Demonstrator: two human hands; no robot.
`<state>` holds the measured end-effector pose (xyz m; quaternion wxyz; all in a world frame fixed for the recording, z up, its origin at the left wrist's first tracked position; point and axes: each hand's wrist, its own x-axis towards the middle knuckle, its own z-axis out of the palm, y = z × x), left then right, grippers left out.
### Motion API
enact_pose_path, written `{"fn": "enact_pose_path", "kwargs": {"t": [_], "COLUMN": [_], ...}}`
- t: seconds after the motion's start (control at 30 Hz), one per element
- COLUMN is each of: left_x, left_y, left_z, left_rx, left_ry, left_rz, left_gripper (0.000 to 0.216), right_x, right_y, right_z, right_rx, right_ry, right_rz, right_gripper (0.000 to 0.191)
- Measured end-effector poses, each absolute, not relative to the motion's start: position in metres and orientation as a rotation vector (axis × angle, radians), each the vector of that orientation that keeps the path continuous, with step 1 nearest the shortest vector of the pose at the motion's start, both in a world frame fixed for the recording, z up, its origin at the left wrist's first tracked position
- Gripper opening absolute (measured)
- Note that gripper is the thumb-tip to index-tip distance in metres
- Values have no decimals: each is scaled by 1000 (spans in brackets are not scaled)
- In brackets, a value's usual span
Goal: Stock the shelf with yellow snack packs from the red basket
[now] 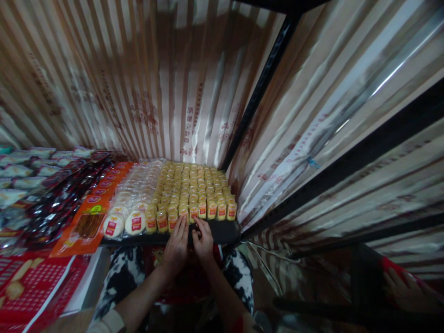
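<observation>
Both my hands rest at the front edge of a dark shelf (222, 233) packed with small yellow snack packs (194, 189) that carry red labels. My left hand (176, 245) lies with fingers stretched forward, tips touching the front row of packs near the middle. My right hand (203, 240) sits right beside it, fingers curled on the shelf edge just below the packs; whether it holds anything is hidden. Left of the yellow packs lie round white wrapped cakes (125, 222) with red labels.
Orange flat packs (93, 212), dark red glossy packs (58, 203) and pale packs (21, 171) fill the shelf to the left. A red printed box (31, 282) sits lower left. Striped foil sheeting (166, 78) walls the back and right. Black metal bars (263, 78) frame the right side.
</observation>
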<state>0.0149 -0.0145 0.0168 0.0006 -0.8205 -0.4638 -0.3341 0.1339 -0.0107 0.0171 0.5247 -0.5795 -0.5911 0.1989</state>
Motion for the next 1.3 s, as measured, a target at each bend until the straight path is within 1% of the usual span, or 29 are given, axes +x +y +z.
{"fn": "enact_pose_path", "kwargs": {"t": [0.13, 0.33, 0.53, 0.83, 0.93, 1.03, 1.17, 1.23, 1.3], "left_x": [15, 15, 17, 18, 17, 12, -1, -8, -14], "left_y": [-13, -12, -14, -13, -15, -25, -55, -73, -88], "left_z": [15, 13, 13, 15, 21, 32, 35, 27, 15], "left_rx": [-2574, -2591, -2559, -2569, -2570, -2674, -2844, -2891, -2979], "left_ry": [-1457, -1449, -1455, -1455, -1442, -1414, -1497, -1645, -1825], "left_rz": [-1055, -1036, -1006, -1008, -1056, -1077, -1071, -1000, -741], "left_gripper": [47, 46, 46, 45, 45, 40, 31, 31, 32], "right_x": [131, 133, 137, 139, 138, 135, 130, 127, 123], "right_y": [-7, -5, -1, 0, -6, -21, -52, -67, -77], "right_z": [16, 18, 16, 17, 23, 30, 25, 13, -4], "right_rx": [-1429, -1398, -1409, -1350, -1302, -1283, -1351, -1437, -1564], "right_ry": [-1460, -1474, -1307, -1339, -1339, -1338, -1393, -1484, -1642], "right_rz": [455, 603, 732, 776, 759, 708, 640, 683, 802], "right_gripper": [51, 54, 41, 45, 37, 26, 23, 25, 26]}}
